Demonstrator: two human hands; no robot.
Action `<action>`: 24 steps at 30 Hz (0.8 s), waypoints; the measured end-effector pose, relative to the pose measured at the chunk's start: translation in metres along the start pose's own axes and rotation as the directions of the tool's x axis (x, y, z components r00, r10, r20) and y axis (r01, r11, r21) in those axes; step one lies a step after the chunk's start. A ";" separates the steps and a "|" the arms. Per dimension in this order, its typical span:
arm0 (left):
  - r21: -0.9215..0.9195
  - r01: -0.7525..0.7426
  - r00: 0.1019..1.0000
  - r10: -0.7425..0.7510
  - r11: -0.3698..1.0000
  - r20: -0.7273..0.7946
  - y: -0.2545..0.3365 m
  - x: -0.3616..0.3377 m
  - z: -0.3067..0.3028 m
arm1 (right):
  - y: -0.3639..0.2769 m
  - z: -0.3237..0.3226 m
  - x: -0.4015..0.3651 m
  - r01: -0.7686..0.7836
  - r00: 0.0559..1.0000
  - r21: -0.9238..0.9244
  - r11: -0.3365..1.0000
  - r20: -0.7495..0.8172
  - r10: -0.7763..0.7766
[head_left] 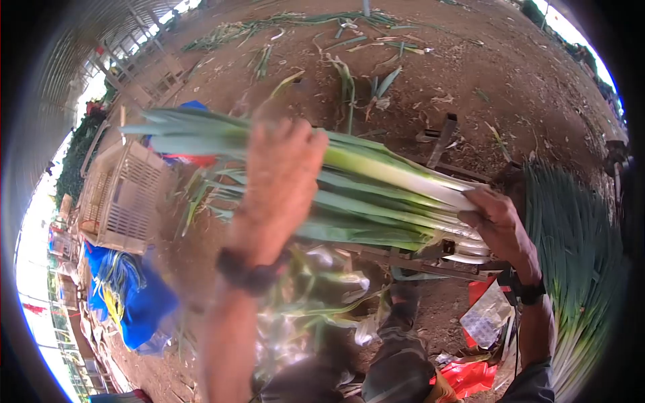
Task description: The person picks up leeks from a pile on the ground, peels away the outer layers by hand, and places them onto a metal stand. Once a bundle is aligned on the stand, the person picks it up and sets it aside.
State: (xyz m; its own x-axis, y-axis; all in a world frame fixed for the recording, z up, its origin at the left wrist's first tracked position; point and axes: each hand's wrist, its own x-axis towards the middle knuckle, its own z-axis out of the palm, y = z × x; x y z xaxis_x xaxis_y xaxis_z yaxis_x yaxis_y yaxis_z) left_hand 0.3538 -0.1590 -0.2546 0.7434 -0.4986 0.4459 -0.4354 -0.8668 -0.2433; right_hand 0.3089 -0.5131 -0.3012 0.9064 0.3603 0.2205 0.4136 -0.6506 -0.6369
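A thick leek [376, 166] with a white base and green leaves stretches across the middle of the view. My left hand [285, 174], slightly blurred, is closed over its green leaves. At the white end, my right hand [498, 221] grips the leek between thumb and fingers. Several more leeks [366, 213] lie side by side just below it, on a metal frame [440, 144]. Their white ends reach close to my right hand's fingers. My left palm and some fingertips are hidden.
A large pile of leeks [571, 248] lies on the right. To the left are a beige plastic crate [124, 198] and a blue sheet [138, 295]. Red plastic [470, 377] lies near my legs. Loose leaves [275, 30] litter the dirt floor beyond.
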 end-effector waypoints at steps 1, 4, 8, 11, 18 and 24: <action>-0.040 0.028 0.996 -0.025 0.999 0.080 0.015 0.000 0.022 | 0.023 0.004 -0.010 -0.008 1.000 -0.044 0.999 0.011 0.008; -0.187 0.107 0.967 -0.059 0.976 0.249 0.067 -0.015 0.089 | 0.065 0.010 -0.038 -0.083 0.994 -0.233 0.969 0.057 0.098; -0.462 0.177 0.904 0.043 0.869 0.426 0.123 -0.061 0.159 | 0.114 0.027 -0.075 -0.078 0.965 -0.556 0.828 0.167 0.203; -0.548 0.186 0.917 0.058 0.815 0.396 0.135 -0.083 0.183 | 0.139 0.043 -0.101 -0.050 0.888 -0.732 0.679 0.279 0.365; -0.371 0.104 0.838 0.120 0.923 0.533 0.123 -0.088 0.177 | 0.169 0.062 -0.128 -0.003 0.912 -0.756 0.655 0.266 0.311; -0.379 0.044 0.890 0.136 0.924 0.435 0.145 -0.115 0.193 | 0.178 0.082 -0.136 0.125 0.876 -0.825 0.551 0.353 0.330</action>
State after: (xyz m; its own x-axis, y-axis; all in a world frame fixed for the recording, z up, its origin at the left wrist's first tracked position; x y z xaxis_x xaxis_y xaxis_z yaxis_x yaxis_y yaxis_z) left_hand 0.3032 -0.2303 -0.5078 0.8235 -0.5673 -0.0104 -0.5621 -0.8182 0.1212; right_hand 0.2521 -0.6229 -0.5049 0.8997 0.3368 -0.2776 0.4121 -0.8650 0.2863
